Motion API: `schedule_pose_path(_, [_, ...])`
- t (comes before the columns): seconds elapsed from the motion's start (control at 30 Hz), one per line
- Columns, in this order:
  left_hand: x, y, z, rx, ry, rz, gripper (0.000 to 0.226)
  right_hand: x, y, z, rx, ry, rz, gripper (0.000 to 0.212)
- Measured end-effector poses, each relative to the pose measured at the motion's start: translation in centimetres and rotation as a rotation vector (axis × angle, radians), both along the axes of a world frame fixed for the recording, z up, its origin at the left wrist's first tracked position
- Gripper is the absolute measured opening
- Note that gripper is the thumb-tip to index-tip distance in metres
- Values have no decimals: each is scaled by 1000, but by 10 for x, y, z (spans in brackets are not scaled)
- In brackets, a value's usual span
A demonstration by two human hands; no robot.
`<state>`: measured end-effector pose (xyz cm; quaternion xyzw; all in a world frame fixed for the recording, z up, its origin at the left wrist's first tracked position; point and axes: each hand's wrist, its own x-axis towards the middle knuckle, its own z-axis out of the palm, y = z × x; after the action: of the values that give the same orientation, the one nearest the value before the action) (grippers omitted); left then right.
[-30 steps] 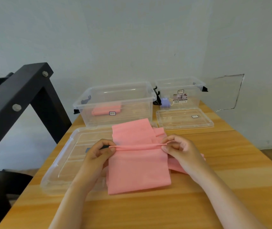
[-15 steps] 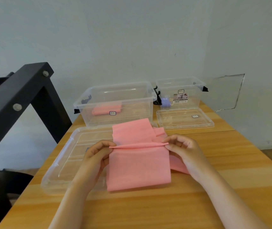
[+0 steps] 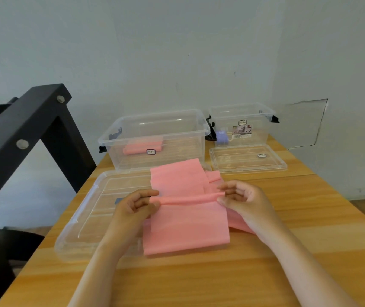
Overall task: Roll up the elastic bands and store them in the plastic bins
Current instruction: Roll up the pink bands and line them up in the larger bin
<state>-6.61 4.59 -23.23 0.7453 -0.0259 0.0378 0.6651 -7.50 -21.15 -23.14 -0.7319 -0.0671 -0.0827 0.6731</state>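
Observation:
A wide pink elastic band (image 3: 188,227) lies flat on the wooden table, partly over a clear lid. Across its middle runs a thin rolled ridge (image 3: 188,199). My left hand (image 3: 137,204) pinches the ridge's left end and my right hand (image 3: 241,200) pinches its right end. More pink band (image 3: 177,176) lies flat behind the ridge. A large clear plastic bin (image 3: 155,138) stands behind, holding a rolled pink band (image 3: 141,148). A smaller clear bin (image 3: 243,125) stands at the back right with a purple item (image 3: 222,136) inside.
A large clear lid (image 3: 88,216) lies under the band's left side. A smaller lid (image 3: 247,158) lies in front of the small bin. A black metal frame (image 3: 22,134) rises at the left. The wall stands close behind the bins.
The rolled ridge has grown slightly thicker and shifted a little toward the bins as both hands turn it. The band's near edge has drawn in a bit.

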Motion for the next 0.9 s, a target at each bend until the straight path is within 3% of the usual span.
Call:
schedule_pose_path(0.2, [0, -2, 2, -26, -32, -15, 10, 2, 0, -2, -28, -20, -6, 15])
schedule_pose_path(0.53, [4, 1, 4, -202, 22, -4, 38, 0, -1, 0, 52, 49, 33, 22])
schedule_pose_path(0.7, [0, -1, 1, -61, -15, -6, 7, -2, 2, 2, 56, 7, 28, 9])
schedule_pose_path(0.9, [0, -1, 0, 6, -23, -5, 17, 0, 1, 0, 11, 7, 3, 22])
